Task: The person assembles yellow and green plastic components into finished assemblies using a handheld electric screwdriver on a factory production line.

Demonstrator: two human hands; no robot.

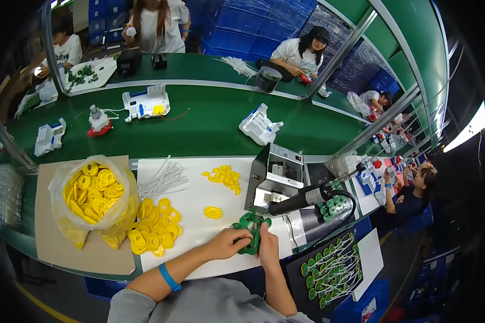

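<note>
A cluster of round green circuit boards [249, 219] is between my two hands on the white work sheet, at its near right. My left hand [229, 243] is closed on the boards from the left, its fingers curled. From the right, my right hand [268, 246] wraps round the same cluster, thumb forward; which board each finger grips is hidden. Just beyond them stands a metal-and-black bench machine [277, 177], with a black cylindrical tool [302, 199] beside it. A yellow oval part [213, 212] lies left of the boards.
Left are a bag of yellow parts [94, 191], a loose yellow pile [155, 226], white cables [164, 177] and small yellow pieces [223, 177]. A black tray of cabled boards [328, 269] sits at right. Beyond runs a green conveyor [199, 116] with white housings [261, 125]; other people work nearby.
</note>
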